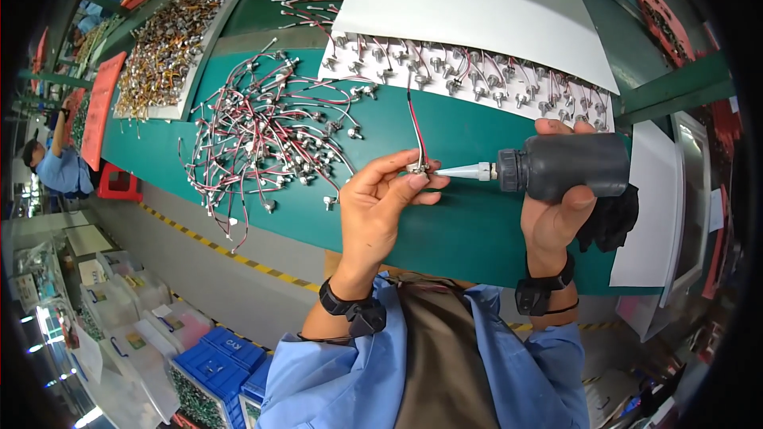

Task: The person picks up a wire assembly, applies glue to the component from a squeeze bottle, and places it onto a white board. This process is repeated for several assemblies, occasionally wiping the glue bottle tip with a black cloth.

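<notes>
The left hand [373,208] pinches a small silver metal part with red and white wires [416,168] above the flat green table [469,246]; the right hand [550,220] grips a round black plastic bottle [579,165]; its pointy clear tip [465,172] is right by the part; a messy wire pile [266,131] lies left.

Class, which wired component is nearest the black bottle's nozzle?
The component pinched by the left fingers; the others are in the pile or farther back.
</notes>
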Demonstrator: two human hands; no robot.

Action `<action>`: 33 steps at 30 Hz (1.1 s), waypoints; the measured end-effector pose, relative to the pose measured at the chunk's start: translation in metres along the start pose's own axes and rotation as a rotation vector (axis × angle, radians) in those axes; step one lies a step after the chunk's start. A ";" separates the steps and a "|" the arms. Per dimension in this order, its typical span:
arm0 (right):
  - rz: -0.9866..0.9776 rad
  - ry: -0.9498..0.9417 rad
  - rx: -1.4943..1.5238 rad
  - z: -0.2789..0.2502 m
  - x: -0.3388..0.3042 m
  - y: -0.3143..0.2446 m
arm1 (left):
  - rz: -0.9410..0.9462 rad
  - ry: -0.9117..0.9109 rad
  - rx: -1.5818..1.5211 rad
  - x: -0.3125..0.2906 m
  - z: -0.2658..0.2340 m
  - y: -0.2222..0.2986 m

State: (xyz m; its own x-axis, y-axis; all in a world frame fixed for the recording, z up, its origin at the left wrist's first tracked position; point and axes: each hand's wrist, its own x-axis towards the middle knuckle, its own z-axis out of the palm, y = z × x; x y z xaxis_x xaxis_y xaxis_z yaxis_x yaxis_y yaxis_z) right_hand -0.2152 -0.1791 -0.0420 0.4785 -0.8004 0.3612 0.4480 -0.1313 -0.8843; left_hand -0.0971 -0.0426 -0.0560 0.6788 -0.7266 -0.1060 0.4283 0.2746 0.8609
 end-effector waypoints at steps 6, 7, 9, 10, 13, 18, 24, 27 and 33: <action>-0.109 0.026 -0.080 0.001 -0.007 -0.001 | 0.049 -0.036 -0.004 -0.002 -0.005 -0.003; -0.136 0.024 -0.080 0.000 -0.008 0.000 | 0.055 -0.037 0.009 -0.002 -0.005 -0.003; -0.157 0.005 -0.063 0.000 -0.008 0.001 | 0.065 -0.040 0.039 -0.002 -0.005 -0.002; -0.181 -0.013 -0.045 0.000 -0.008 0.002 | 0.062 -0.038 0.039 -0.002 -0.005 -0.003; -0.215 -0.047 -0.024 0.000 -0.007 0.003 | 0.087 -0.059 0.047 -0.002 -0.005 -0.005; -0.266 -0.116 -0.008 0.001 -0.004 0.001 | 0.079 -0.050 0.075 -0.002 -0.003 -0.005; -0.293 -0.148 -0.038 -0.001 -0.004 0.003 | 0.096 -0.072 0.131 -0.002 -0.003 -0.005; -0.274 -0.153 -0.040 -0.002 -0.004 0.005 | 0.094 -0.069 0.133 -0.002 -0.003 -0.004; -0.263 -0.122 -0.039 -0.002 -0.004 0.004 | 0.076 -0.072 0.122 -0.002 -0.003 -0.004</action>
State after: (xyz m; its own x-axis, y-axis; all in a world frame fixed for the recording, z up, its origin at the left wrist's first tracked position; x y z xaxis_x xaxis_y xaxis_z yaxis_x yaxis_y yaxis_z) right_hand -0.2168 -0.1773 -0.0470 0.4382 -0.6601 0.6101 0.5400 -0.3493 -0.7658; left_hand -0.0989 -0.0403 -0.0608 0.6599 -0.7513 -0.0057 0.2986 0.2553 0.9196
